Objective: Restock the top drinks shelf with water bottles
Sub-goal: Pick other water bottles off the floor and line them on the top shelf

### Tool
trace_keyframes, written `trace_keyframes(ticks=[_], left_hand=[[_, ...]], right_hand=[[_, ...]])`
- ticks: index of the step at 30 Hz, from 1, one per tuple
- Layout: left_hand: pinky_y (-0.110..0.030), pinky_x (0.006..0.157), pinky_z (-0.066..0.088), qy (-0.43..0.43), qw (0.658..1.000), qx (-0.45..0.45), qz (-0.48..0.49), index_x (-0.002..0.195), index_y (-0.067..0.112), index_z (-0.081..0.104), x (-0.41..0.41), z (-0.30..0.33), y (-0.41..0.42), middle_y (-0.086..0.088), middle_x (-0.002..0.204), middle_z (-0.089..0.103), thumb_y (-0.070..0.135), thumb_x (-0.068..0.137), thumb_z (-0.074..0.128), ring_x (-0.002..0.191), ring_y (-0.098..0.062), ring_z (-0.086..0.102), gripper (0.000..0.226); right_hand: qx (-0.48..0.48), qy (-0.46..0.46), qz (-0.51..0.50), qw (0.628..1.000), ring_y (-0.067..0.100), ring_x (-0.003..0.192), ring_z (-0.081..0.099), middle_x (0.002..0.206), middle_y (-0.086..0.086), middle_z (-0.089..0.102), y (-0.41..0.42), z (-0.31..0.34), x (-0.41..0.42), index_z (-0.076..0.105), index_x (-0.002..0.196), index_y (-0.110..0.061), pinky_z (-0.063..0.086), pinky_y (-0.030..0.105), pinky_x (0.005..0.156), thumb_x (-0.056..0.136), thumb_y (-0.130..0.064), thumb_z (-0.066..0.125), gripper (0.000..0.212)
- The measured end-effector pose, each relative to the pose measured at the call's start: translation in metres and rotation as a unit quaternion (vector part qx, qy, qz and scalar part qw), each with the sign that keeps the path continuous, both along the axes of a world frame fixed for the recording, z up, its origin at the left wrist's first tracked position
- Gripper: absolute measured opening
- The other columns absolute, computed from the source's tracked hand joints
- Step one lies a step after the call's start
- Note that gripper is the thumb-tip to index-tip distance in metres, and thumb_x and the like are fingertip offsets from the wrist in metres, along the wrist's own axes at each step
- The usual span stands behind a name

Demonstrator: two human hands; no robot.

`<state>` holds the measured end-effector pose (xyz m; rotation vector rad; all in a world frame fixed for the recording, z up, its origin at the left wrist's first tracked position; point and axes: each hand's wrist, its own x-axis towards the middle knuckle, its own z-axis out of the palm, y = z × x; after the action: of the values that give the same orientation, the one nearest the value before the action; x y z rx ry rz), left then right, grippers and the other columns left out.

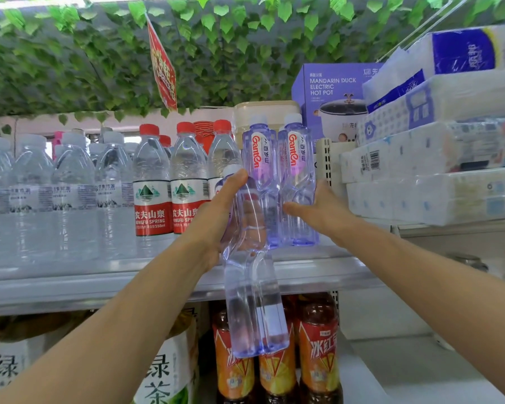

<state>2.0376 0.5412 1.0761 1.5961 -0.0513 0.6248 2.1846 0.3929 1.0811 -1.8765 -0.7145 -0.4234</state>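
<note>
Head view, left grip (216, 217) wrapped round tilted bottle (254, 301), right grip (318, 211) loosely touching shelved bottle (298, 182)

On the top shelf (318, 266), two Ganten bottles (277, 182) fill the right end, hemmed by red-label Nongfu Spring bottles (169, 188) leftward and stacked tissue packs (432, 170) rightward; only the bare front lip stays free.
</note>
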Motion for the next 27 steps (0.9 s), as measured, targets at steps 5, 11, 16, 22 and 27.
trace_keyframes(ticks=[5, 11, 16, 22, 27], left_hand=[[-0.033, 0.065, 0.058, 0.001, 1.0, -0.002, 0.001, 0.101, 0.018, 0.075, 0.001, 0.0, 0.0, -0.008, 0.092, 0.078, 0.074, 0.074, 0.061, 0.08, -0.025, 0.075, 0.064], [-0.035, 0.07, 0.057, -0.001, 1.0, 0.009, 0.003, 0.099, 0.017, 0.075, 0.005, -0.001, 0.003, -0.008, 0.089, 0.077, 0.074, 0.075, 0.06, 0.077, -0.024, 0.074, 0.064], [-0.035, 0.068, 0.056, -0.002, 1.0, 0.013, -0.002, 0.092, 0.018, 0.075, 0.006, -0.002, 0.003, -0.006, 0.085, 0.076, 0.074, 0.076, 0.06, 0.071, -0.022, 0.072, 0.06], [-0.031, 0.061, 0.058, -0.001, 1.0, 0.012, 0.012, 0.097, 0.021, 0.075, 0.003, -0.001, 0.001, -0.006, 0.087, 0.077, 0.071, 0.08, 0.06, 0.074, -0.021, 0.074, 0.054], [-0.041, 0.087, 0.055, -0.024, 0.999, -0.014, 0.028, 0.094, 0.014, 0.071, -0.004, 0.005, -0.005, -0.014, 0.095, 0.071, 0.075, 0.062, 0.069, 0.085, -0.03, 0.06, 0.069]], right_hand=[[0.004, 0.035, 0.042, 0.998, 0.018, 0.124, 0.045, 0.155, 0.002, 0.038, 0.004, 0.004, 0.006, 0.013, 0.155, -0.012, 0.035, 0.03, 0.091, 0.088, -0.037, 0.074, 0.094], [0.003, 0.051, 0.055, 0.997, 0.018, 0.124, 0.043, 0.156, 0.005, 0.036, 0.008, 0.004, 0.014, 0.012, 0.154, -0.009, 0.033, 0.027, 0.087, 0.089, -0.034, 0.072, 0.092], [0.011, 0.067, 0.067, 0.995, 0.015, 0.126, 0.042, 0.157, 0.001, 0.036, 0.014, 0.006, 0.021, 0.009, 0.157, -0.011, 0.033, 0.027, 0.09, 0.09, -0.028, 0.072, 0.094], [-0.03, 0.097, 0.074, 0.992, 0.024, 0.134, 0.042, 0.156, 0.004, 0.036, 0.008, 0.005, 0.015, 0.014, 0.157, -0.013, 0.036, 0.03, 0.095, 0.089, -0.033, 0.073, 0.092], [0.038, -0.089, -0.045, 0.994, 0.021, 0.11, 0.054, 0.121, 0.005, 0.052, -0.008, 0.005, -0.036, 0.042, 0.132, -0.011, 0.047, 0.031, 0.093, 0.092, -0.035, 0.068, 0.054]])
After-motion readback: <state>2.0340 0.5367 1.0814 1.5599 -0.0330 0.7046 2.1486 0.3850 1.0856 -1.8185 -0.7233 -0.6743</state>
